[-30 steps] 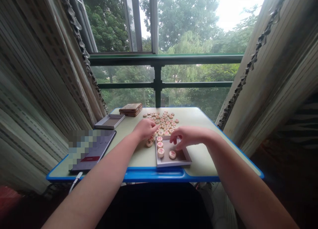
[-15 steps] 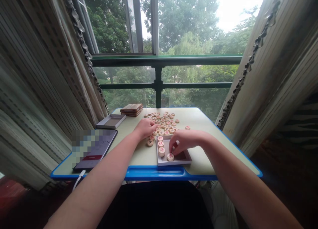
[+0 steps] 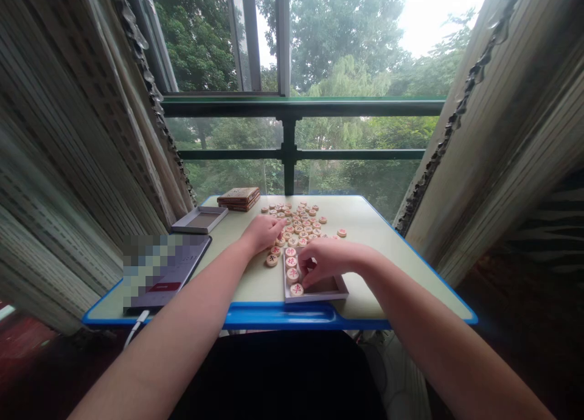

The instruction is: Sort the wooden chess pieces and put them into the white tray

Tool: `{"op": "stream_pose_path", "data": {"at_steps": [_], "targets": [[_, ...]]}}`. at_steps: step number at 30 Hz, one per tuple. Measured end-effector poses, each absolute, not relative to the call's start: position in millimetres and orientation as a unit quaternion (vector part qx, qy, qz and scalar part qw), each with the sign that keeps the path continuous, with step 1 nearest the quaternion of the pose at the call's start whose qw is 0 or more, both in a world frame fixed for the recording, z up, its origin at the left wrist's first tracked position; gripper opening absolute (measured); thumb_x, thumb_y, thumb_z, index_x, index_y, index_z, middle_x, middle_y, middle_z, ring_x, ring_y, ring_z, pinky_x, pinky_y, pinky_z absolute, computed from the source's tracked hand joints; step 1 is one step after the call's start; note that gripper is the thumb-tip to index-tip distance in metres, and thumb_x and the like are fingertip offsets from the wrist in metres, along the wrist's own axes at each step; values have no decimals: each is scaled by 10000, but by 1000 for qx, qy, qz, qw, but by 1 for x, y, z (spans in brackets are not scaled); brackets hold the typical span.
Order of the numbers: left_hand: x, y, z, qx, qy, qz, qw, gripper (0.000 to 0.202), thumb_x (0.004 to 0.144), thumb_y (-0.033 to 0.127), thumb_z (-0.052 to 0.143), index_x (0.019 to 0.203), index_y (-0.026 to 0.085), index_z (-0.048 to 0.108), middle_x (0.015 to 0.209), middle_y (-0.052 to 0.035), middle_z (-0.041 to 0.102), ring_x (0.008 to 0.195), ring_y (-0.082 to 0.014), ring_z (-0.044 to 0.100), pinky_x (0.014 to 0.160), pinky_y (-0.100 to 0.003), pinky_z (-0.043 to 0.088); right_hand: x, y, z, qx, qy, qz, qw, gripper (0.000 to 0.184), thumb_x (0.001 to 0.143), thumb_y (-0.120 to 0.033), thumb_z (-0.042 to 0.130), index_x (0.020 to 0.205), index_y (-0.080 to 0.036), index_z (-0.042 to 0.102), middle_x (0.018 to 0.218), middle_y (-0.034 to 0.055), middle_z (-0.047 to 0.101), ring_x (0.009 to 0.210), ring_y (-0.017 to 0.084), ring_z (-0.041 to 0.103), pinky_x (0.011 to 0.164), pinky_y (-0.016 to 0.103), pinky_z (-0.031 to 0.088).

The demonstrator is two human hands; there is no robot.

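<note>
Chinese chess pieces [image 3: 297, 230], round, pale wood with red or dark characters, lie scattered over the table. In front of them stands a shallow grey box [image 3: 341, 293]. Down its left side runs a column of red-lettered pieces. The lowest Chinese chess piece [image 3: 296, 290] sits in the near left corner, with the fingertips of my right hand [image 3: 326, 259] closed at its right edge. My left hand [image 3: 263, 231] rests at the left of the scattered pieces, its fingers drawn together; what they hold, if anything, is hidden.
The box lid [image 3: 201, 219] lies open side up at the left, beside a stacked folded wooden board [image 3: 239, 198]. A tablet [image 3: 182, 271] with a white cable [image 3: 135, 329] lies at the table's left. A blue rim [image 3: 283, 314] edges the table.
My right hand has moved the lowest piece left inside the box, into the corner under the column. My left hand has stayed about the same place. The whole view has shifted slightly.
</note>
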State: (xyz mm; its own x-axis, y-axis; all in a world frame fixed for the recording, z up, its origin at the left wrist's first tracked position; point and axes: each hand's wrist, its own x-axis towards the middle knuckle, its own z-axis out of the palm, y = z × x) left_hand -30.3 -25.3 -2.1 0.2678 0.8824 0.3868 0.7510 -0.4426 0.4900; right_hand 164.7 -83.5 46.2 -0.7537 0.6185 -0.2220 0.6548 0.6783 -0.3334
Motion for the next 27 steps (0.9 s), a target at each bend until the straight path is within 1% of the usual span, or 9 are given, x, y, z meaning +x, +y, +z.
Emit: {"op": "stream_pose_path", "data": {"at_steps": [2, 8, 14, 21, 24, 26, 27], "targets": [[-30, -25, -3, 790, 516, 315, 103, 519, 857, 432, 377, 458, 181, 595, 500, -22, 608, 605, -150, 582, 705, -261, 424, 164, -84, 46, 352, 913, -201, 44, 288, 664, -450, 708, 753, -181, 655, 690, -23, 590, 621, 105, 485, 517, 212, 290], [-30, -24, -4, 795, 511, 312, 98, 529, 868, 426, 364, 459, 182, 596, 501, -23, 606, 595, -148, 577, 705, -262, 417, 162, -88, 47, 362, 910, -195, 60, 305, 657, -479, 698, 712, -183, 646, 672, -18, 596, 593, 102, 467, 502, 217, 269], [-30, -24, -4, 799, 511, 303, 93, 532, 862, 454, 385, 460, 180, 600, 521, -22, 624, 590, -141, 569, 693, -257, 409, 161, -89, 47, 374, 905, -191, 66, 308, 657, -482, 690, 704, -180, 649, 675, -13, 604, 588, 104, 474, 496, 222, 275], [-29, -24, -4, 798, 512, 299, 108, 554, 852, 495, 391, 451, 181, 608, 497, -20, 618, 573, -136, 568, 682, -252, 412, 160, -90, 48, 362, 907, -205, 61, 308, 641, -473, 694, 717, -178, 646, 692, -7, 616, 600, 106, 488, 504, 214, 292], [-31, -24, -4, 799, 513, 296, 103, 555, 851, 502, 387, 457, 179, 608, 509, -21, 618, 565, -134, 564, 668, -257, 413, 168, -85, 51, 367, 904, -214, 45, 242, 668, -409, 664, 690, -170, 632, 658, -9, 597, 577, 99, 478, 500, 211, 295], [-32, -23, -5, 801, 516, 290, 92, 566, 854, 510, 373, 459, 178, 604, 529, -22, 617, 561, -134, 561, 664, -263, 417, 179, -75, 53, 405, 888, -216, 29, 176, 689, -341, 625, 686, -165, 624, 624, -11, 575, 552, 93, 470, 493, 211, 300], [-33, -23, -6, 802, 516, 287, 85, 571, 856, 515, 365, 464, 177, 606, 553, -26, 623, 567, -136, 563, 668, -267, 422, 186, -69, 54, 438, 873, -214, 20, 168, 692, -330, 613, 692, -163, 622, 611, -11, 566, 537, 93, 468, 486, 213, 301]]}}
